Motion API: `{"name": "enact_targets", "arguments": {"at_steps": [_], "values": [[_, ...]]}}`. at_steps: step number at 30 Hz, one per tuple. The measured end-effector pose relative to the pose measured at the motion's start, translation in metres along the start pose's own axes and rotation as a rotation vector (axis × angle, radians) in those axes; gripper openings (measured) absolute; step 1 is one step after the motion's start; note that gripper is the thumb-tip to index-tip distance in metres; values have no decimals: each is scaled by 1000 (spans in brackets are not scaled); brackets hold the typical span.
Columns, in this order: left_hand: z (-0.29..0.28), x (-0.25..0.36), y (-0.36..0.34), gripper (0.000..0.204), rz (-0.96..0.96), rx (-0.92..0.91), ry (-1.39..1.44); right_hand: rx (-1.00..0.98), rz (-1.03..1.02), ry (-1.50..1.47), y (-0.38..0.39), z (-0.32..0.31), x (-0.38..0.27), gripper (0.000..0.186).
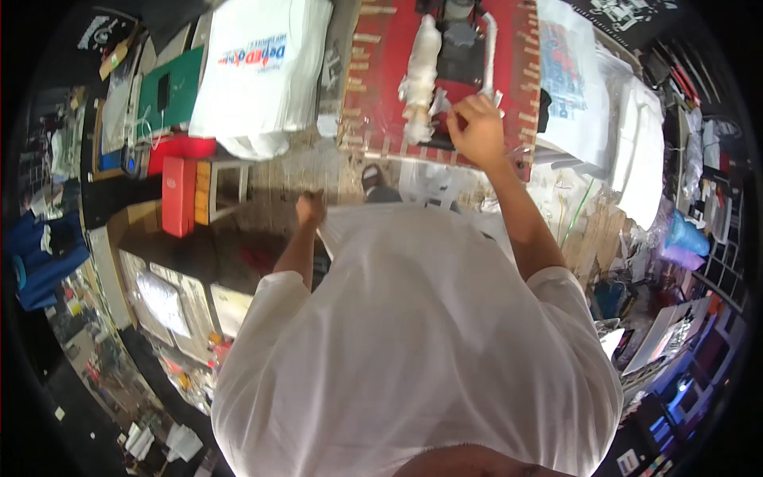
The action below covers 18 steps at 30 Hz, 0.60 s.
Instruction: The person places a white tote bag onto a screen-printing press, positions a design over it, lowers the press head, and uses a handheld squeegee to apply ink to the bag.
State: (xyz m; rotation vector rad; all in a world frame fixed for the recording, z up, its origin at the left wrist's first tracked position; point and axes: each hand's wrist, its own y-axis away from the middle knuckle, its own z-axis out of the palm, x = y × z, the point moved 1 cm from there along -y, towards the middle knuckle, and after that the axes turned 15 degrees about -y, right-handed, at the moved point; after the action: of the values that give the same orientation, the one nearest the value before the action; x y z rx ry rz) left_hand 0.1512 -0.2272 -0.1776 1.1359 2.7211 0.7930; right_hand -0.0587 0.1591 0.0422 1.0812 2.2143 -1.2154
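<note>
My right hand (479, 133) reaches over the near edge of a red panel (389, 79) with brown tape strips along its border. Its fingers curl down beside a dark device with a grey knob (461, 34); what they grip, if anything, is hidden. Left of that device lies a long bundle wrapped in whitish material (422, 71), and a thin white-wrapped bar (489, 52) runs along its right. Lower down, my left hand (311, 208) is closed beside the hem of my white shirt (358, 219). I cannot make out what is in it.
Stacked white printed bags (258, 71) lie left of the panel, and more white bags (574, 87) lie right. A dark phone (164, 92) rests on a green board (183, 91). Below are a red box (177, 196) and a brown tabletop (207, 254). My foot (372, 178) shows on the floor.
</note>
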Motion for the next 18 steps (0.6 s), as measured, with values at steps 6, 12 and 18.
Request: {"name": "enact_targets", "arguments": {"at_steps": [6,12,18], "values": [[45,-48,-14,47,-142,-835,470,-14,16,29,-1,0,-3,7],[66,-65,-11,37,485,-333,74,-94,5,129,8,6,-16,23],[-82,99,-2,45,410,-1102,-113,-113,-1,189,18,13,-20,29]]}}
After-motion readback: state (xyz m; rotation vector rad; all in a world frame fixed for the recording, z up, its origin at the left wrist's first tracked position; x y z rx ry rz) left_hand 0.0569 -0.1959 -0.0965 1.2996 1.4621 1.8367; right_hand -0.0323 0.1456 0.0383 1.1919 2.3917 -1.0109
